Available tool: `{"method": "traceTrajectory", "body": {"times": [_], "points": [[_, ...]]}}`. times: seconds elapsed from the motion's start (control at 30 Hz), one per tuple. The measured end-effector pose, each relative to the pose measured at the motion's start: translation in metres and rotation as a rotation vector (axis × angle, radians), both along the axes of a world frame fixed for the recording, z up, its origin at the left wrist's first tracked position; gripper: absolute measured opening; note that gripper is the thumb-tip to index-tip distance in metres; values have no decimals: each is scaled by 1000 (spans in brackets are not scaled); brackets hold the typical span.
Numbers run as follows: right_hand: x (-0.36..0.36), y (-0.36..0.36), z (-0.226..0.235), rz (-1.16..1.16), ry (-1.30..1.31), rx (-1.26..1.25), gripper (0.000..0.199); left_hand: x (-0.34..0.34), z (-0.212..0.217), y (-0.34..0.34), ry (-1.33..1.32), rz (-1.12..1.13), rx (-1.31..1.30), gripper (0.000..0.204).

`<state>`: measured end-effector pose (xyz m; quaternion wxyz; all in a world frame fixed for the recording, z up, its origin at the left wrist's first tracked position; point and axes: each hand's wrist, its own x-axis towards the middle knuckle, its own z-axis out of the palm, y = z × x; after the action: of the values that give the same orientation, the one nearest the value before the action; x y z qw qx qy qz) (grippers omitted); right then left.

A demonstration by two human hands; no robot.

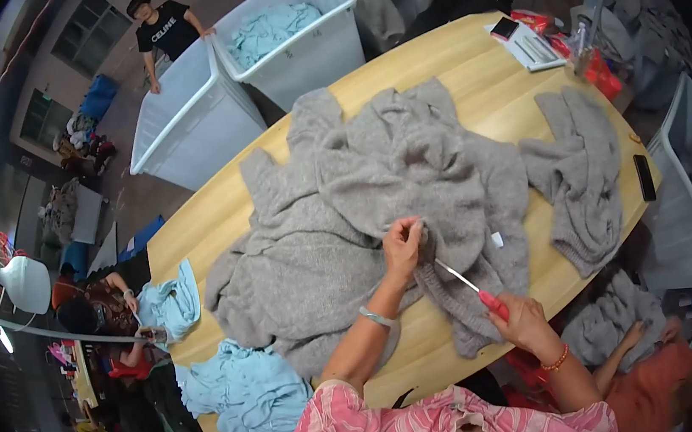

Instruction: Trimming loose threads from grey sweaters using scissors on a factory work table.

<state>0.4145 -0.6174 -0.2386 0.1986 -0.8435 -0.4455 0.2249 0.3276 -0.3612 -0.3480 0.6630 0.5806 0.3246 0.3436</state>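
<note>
Currently, the left hand (pixel 402 248) is closed in a pinch on the gray knit garment (pixel 410 179), which lies bunched near the middle of the frame. The right hand (pixel 524 322), lower and to the right, is wrapped around the red-handled tool (pixel 494 305); its thin metal shaft points up and left toward the pinched cloth. Whether the tip touches the knit: cannot tell.

Around the hands, more gray knitwear (pixel 294 282) spreads left of center, overlapping the garment. A small white tag (pixel 497 240) shows just right of the hands. A separate gray piece (pixel 577 181) lies to the right. All rest on the wooden table (pixel 201 215). A light blue heap (pixel 242 390) sits at its lower left edge, with a smaller blue piece (pixel 170 306) above.

Containers: two pale bins stand side by side beyond the table, top center-left. The right bin (pixel 308 71) holds crumpled light blue cloth (pixel 274 32) in its upper part. The left bin (pixel 209 138) shows its inner wall; its bottom is hidden. A standing person (pixel 171 31) has both hands at its rim. A third bin (pixel 690 202), at the right edge, is partly visible; contents unclear.
</note>
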Motion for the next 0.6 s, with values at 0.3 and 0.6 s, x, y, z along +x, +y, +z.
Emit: {"method": "traceTrajectory", "body": {"times": [0.3, 0.6], "points": [[22, 4, 3, -205, 64, 29, 26, -11, 10, -5, -49, 99, 128, 47], [11, -10, -2, -116, 43, -13, 26, 18, -17, -7, 543, -198, 164, 45]]}}
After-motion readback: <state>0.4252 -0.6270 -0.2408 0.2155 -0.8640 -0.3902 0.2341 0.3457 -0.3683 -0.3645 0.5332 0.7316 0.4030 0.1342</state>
